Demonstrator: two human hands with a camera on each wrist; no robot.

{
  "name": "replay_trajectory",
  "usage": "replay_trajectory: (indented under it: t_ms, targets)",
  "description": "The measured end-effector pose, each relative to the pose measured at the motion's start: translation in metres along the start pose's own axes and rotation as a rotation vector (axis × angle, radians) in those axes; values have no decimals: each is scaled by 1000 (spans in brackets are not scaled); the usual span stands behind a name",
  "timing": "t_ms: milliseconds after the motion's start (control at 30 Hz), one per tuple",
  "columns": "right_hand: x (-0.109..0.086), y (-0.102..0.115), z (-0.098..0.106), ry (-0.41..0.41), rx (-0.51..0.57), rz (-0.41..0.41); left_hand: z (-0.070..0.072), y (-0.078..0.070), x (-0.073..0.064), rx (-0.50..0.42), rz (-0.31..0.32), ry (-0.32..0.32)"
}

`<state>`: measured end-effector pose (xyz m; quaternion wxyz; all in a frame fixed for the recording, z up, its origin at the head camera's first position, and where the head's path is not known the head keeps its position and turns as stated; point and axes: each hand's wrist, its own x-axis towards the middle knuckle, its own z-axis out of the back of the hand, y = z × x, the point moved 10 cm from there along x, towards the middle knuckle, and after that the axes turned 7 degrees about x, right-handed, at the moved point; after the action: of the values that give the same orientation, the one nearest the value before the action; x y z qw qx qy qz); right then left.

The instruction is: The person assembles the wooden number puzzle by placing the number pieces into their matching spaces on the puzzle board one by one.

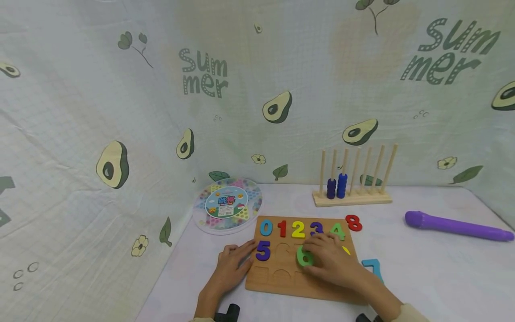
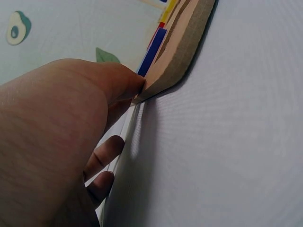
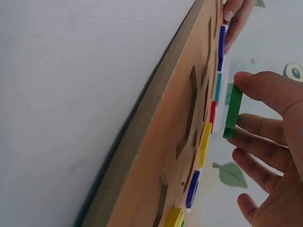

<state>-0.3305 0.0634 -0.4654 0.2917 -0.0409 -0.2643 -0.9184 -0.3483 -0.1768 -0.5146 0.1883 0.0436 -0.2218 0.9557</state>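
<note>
Green 6 [image 1: 304, 258] pinched in the right hand [image 1: 331, 264] above the board [image 1: 281, 281]; left hand [image 1: 232, 264], fingers relaxed, presses the board's left edge.

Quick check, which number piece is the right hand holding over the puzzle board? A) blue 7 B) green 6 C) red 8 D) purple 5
B: the right hand pinches the green 6 just above the wooden puzzle board; the right wrist view shows the green piece held off the board between thumb and fingers. The red 8 and blue 7 lie off the board, and the purple 5 sits by the left hand.
</note>
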Motion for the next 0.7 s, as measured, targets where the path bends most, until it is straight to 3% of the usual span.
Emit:
replay_trajectory:
  t_ms: [700]
  targets:
    - [17,6,-15,29,-11,-5,-5,6,1,-1,22,17]
